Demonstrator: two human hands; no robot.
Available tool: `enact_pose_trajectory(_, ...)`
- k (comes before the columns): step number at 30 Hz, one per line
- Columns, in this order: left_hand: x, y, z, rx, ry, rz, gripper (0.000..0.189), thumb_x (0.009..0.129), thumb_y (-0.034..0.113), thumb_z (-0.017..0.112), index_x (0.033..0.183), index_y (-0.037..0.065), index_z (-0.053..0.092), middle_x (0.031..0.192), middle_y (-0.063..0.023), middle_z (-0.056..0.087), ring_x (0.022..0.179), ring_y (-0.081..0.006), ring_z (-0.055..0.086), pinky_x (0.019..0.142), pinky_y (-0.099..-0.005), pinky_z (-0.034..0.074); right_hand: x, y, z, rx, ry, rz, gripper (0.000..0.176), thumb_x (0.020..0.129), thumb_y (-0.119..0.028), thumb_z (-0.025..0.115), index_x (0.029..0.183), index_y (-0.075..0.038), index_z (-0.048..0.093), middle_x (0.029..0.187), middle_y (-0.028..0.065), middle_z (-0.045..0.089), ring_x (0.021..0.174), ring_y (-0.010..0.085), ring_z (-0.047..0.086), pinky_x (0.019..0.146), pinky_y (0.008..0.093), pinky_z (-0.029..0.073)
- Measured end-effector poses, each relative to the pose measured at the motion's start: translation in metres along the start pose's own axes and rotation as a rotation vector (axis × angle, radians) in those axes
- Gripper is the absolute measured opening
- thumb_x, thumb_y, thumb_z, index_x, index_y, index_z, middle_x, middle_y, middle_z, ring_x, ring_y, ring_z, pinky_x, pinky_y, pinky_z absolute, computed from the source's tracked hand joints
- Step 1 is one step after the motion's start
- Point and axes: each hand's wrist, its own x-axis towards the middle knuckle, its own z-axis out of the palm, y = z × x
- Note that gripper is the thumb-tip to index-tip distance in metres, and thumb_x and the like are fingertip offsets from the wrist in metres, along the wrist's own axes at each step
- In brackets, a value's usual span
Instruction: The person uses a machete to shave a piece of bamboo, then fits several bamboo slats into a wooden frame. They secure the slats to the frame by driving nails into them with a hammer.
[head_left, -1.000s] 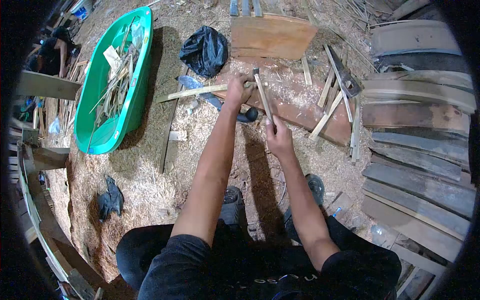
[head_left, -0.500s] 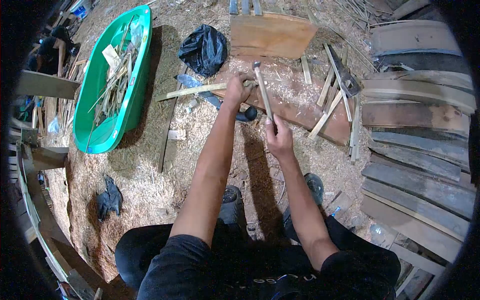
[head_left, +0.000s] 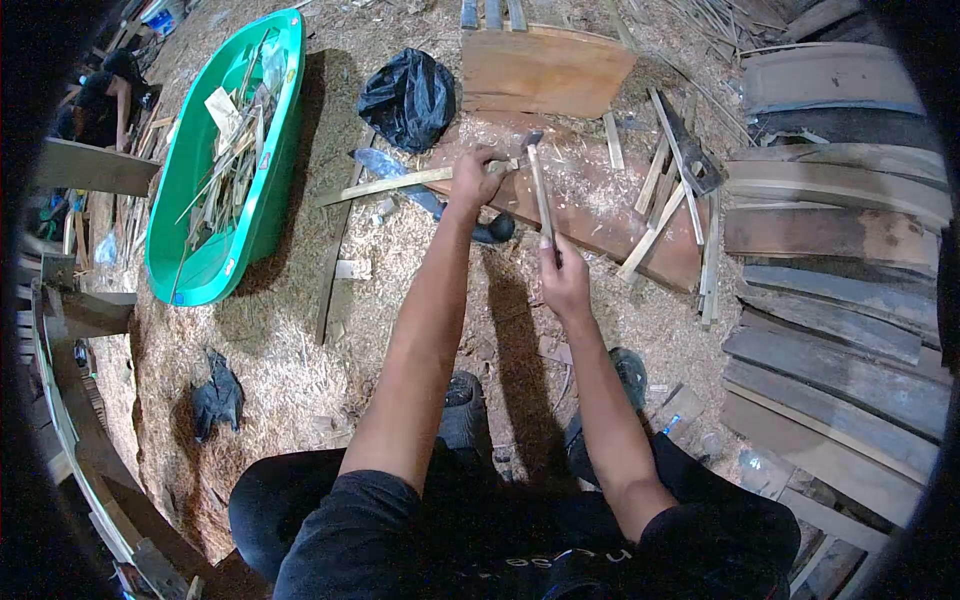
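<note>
My left hand (head_left: 477, 178) is closed around a thin wooden strip (head_left: 390, 184), whose long part reaches out to the left and whose short end shows past the fingers. In my right hand (head_left: 565, 278) is a hammer (head_left: 541, 195), gripped low on its handle with the dark head pointing away from me. The hammer head is close beside the strip's right end. Both overlap a reddish-brown plank (head_left: 640, 240) lying on the ground, scattered with chips.
A green tub (head_left: 285, 175) of wood scraps stands at left, near a black plastic bag (head_left: 407, 100). A wooden block (head_left: 545, 72) sits beyond the plank. At right are a handsaw (head_left: 697, 165), loose strips and stacked boards (head_left: 830, 300). Another person (head_left: 105, 105) is far left.
The hammer head has swung slightly right and toward me, and my right hand has turned a little with it. My left hand stays on the strip in nearly the same place.
</note>
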Motion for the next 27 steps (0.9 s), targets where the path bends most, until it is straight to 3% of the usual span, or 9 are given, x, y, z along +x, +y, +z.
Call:
enact_pose_trajectory(3, 0.001, -0.006, 0.004, -0.003, -0.003, -0.044, 0.023, 0.074, 0.023, 0.080, 0.090, 0.007, 0.076, 0.099, -0.0187, 0.069, 0.096, -0.0378, 0.064, 0.088, -0.0439, 0.050, 0.003, 0.007, -0.002, 0.054, 0.023, -0.024, 0.030, 0.101, -0.027, 0.055, 0.107, 0.001, 0.062, 0.068, 0.0104, 0.058, 0.062, 0.0167, 0.056, 0.061, 0.0348, 0.047)
enact_pose_trajectory(9, 0.001, 0.014, -0.004, -0.078, -0.003, -0.062, 0.023, 0.078, 0.024, 0.079, 0.090, 0.005, 0.076, 0.097, -0.0181, 0.069, 0.093, -0.0372, 0.065, 0.084, -0.0431, 0.050, 0.007, 0.011, 0.003, 0.073, -0.006, -0.066, 0.030, 0.101, -0.027, 0.055, 0.107, 0.002, 0.062, 0.072, 0.0103, 0.059, 0.065, 0.0149, 0.054, 0.062, 0.0336, 0.046)
enact_pose_trajectory(13, 0.001, 0.018, -0.001, -0.042, 0.063, -0.062, 0.022, 0.078, 0.025, 0.079, 0.090, 0.007, 0.077, 0.094, -0.0178, 0.068, 0.090, -0.0368, 0.065, 0.081, -0.0436, 0.050, 0.002, 0.000, 0.004, 0.073, -0.014, -0.051, 0.031, 0.101, -0.027, 0.055, 0.107, 0.003, 0.062, 0.072, 0.0131, 0.059, 0.066, 0.0169, 0.056, 0.063, 0.0351, 0.047)
enact_pose_trajectory(16, 0.000, 0.020, -0.002, -0.056, 0.036, -0.135, 0.024, 0.078, 0.022, 0.079, 0.092, 0.002, 0.076, 0.087, -0.0184, 0.068, 0.084, -0.0331, 0.065, 0.078, -0.0406, 0.050, 0.003, -0.004, 0.004, 0.057, -0.017, -0.043, 0.031, 0.101, -0.026, 0.056, 0.106, 0.003, 0.062, 0.072, 0.0150, 0.060, 0.065, 0.0186, 0.056, 0.063, 0.0357, 0.047)
enact_pose_trajectory(22, 0.001, 0.021, -0.002, 0.048, 0.051, -0.066, 0.024, 0.077, 0.023, 0.079, 0.087, 0.001, 0.075, 0.086, -0.0181, 0.066, 0.084, -0.0350, 0.063, 0.079, -0.0419, 0.050, 0.010, -0.007, 0.000, -0.021, 0.013, -0.098, 0.030, 0.101, -0.026, 0.056, 0.107, 0.003, 0.062, 0.072, 0.0156, 0.061, 0.064, 0.0219, 0.058, 0.063, 0.0364, 0.047)
enact_pose_trajectory(24, -0.001, 0.019, 0.000, 0.087, 0.079, -0.021, 0.024, 0.076, 0.029, 0.079, 0.087, 0.008, 0.078, 0.088, -0.0160, 0.066, 0.088, -0.0349, 0.062, 0.082, -0.0443, 0.047, 0.013, -0.009, -0.005, -0.052, -0.055, -0.009, 0.031, 0.101, -0.027, 0.056, 0.107, 0.002, 0.062, 0.072, 0.0154, 0.061, 0.064, 0.0225, 0.058, 0.063, 0.0373, 0.047)
enact_pose_trajectory(27, -0.003, 0.014, 0.006, 0.130, 0.096, -0.041, 0.022, 0.076, 0.031, 0.079, 0.087, 0.012, 0.079, 0.092, -0.0139, 0.066, 0.095, -0.0344, 0.060, 0.087, -0.0457, 0.043, 0.010, -0.015, -0.006, -0.002, -0.025, -0.061, 0.032, 0.101, -0.028, 0.055, 0.108, 0.002, 0.062, 0.072, 0.0159, 0.060, 0.063, 0.0240, 0.058, 0.063, 0.0386, 0.047)
